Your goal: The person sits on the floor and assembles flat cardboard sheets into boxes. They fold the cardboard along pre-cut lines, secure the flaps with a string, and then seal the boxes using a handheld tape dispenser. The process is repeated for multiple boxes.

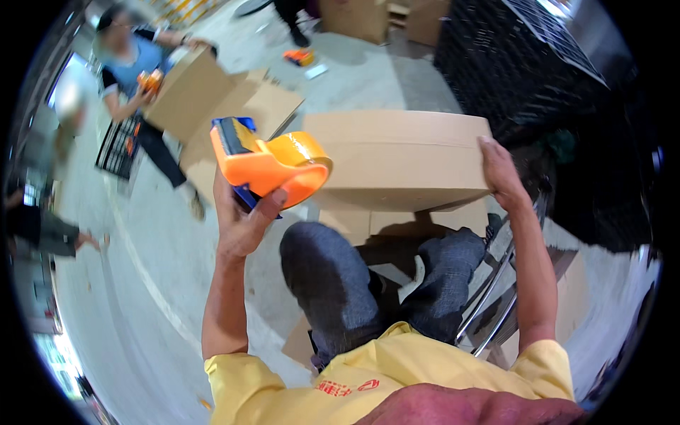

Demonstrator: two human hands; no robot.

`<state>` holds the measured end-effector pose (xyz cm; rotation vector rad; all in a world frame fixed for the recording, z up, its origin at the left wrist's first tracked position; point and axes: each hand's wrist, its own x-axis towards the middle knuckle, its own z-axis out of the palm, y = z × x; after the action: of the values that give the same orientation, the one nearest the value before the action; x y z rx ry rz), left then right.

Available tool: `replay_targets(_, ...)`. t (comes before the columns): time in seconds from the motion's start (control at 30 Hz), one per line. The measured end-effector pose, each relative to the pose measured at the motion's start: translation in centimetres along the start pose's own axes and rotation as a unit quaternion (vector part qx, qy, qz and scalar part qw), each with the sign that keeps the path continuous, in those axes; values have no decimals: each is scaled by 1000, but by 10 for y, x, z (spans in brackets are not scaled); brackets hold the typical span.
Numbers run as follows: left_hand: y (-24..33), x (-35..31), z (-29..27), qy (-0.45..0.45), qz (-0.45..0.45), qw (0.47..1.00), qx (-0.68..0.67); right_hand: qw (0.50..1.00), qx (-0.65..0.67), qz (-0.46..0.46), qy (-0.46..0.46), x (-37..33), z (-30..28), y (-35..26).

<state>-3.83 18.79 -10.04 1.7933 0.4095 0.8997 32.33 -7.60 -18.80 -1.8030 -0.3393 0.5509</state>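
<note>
An orange and blue tape dispenser [265, 170] with a roll of yellowish tape is gripped in my left hand [244, 223], raised to the left of a brown cardboard box [400, 152]. The box is held tilted in front of my knees, its near edge facing me. On the box's right end lies my right hand [503, 170], thumb on the near face and the other fingers behind it, partly hidden. Below the box, more flat cardboard [347, 223] shows beyond my knees.
At the left, a seated person [134, 78] holds another tape dispenser [150, 80] against an open box [190, 92]. Black plastic crates [510, 64] are stacked at the far right. A third dispenser [299, 57] lies on the floor [368, 74]. Metal chair tubing [496, 297] is beside my right leg.
</note>
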Motion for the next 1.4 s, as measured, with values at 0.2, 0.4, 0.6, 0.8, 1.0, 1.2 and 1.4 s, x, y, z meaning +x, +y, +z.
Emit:
replay_targets(0.2,26,84,113,-260,73,954,130,999,37,26,-12,0,1,-6)
replay_targets(0.4,19,111,185,-308,86,933,167,997,62,9,-49,-7,-6,-15)
replay_targets(0.6,10,126,207,-326,146,919,165,993,113,-11,-42,0,-2,-7)
replay_targets(0.8,9,126,212,-329,141,921,151,994,100,-14,-29,10,-2,5)
replay_targets(1.0,11,123,216,-344,172,906,179,998,33,-53,20,5,0,5)
replay_targets(1.2,19,124,222,-351,178,894,213,929,-175,-288,156,-14,-20,-24)
replay_targets(1.4,27,123,228,-353,168,895,215,963,-11,-270,8,-26,-32,-56)
